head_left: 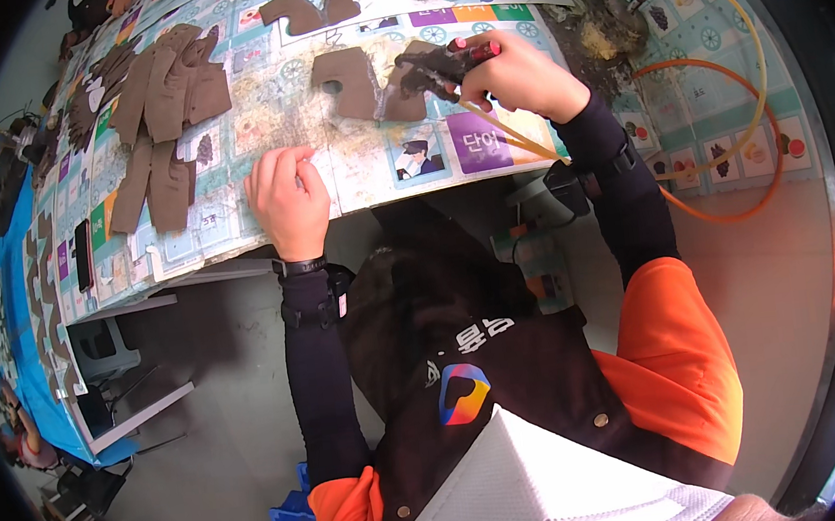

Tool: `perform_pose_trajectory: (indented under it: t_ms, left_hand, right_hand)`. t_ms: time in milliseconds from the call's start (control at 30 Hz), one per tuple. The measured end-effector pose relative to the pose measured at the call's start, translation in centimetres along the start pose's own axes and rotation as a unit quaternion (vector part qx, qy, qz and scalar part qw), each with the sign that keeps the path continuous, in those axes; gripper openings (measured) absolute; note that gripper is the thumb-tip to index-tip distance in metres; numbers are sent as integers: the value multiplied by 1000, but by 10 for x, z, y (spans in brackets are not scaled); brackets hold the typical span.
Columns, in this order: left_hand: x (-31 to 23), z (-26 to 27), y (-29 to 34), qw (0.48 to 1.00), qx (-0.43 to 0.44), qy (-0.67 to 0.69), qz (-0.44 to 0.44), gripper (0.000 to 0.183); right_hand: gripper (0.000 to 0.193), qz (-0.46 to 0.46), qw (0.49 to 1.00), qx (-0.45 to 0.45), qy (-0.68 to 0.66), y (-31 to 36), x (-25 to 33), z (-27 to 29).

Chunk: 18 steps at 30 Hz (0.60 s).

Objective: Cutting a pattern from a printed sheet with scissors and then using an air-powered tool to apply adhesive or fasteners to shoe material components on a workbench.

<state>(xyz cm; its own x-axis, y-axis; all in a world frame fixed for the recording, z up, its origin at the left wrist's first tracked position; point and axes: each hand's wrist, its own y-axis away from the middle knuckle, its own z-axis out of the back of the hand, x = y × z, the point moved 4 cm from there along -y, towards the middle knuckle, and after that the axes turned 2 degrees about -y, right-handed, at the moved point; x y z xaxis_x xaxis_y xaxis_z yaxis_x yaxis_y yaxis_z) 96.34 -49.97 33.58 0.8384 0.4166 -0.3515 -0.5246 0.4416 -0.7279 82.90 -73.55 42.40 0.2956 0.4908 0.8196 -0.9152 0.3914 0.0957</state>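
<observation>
Tabletop (pixel 267 104); dark tool (pixel 437 66) within right-hand fingers (pixel 480 77)

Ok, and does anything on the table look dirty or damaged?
Yes. The printed table cover is stained and looks worn left of the brown pieces by the right hand. Dark, crusty residue hides its print at the right end. Elsewhere the pattern looks cleaner.

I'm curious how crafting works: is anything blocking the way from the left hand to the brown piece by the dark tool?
Nothing visible does: only patterned tabletop shows between the left hand and the brown piece. The dark tool in the right hand overlaps the piece's right side.
</observation>
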Motion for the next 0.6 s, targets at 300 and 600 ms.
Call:
perform_pose_trajectory:
  t_ms: [300, 600]
  left_hand:
    - [0, -1, 0, 1000, -1, 1, -1, 13]
    - [-1, 0, 0, 1000, -3, 0, -5, 14]
  right_hand:
    - [13, 28, 1000, 12, 7, -11, -11, 3]
    - [15, -76, 995, -27, -57, -15, -16, 16]
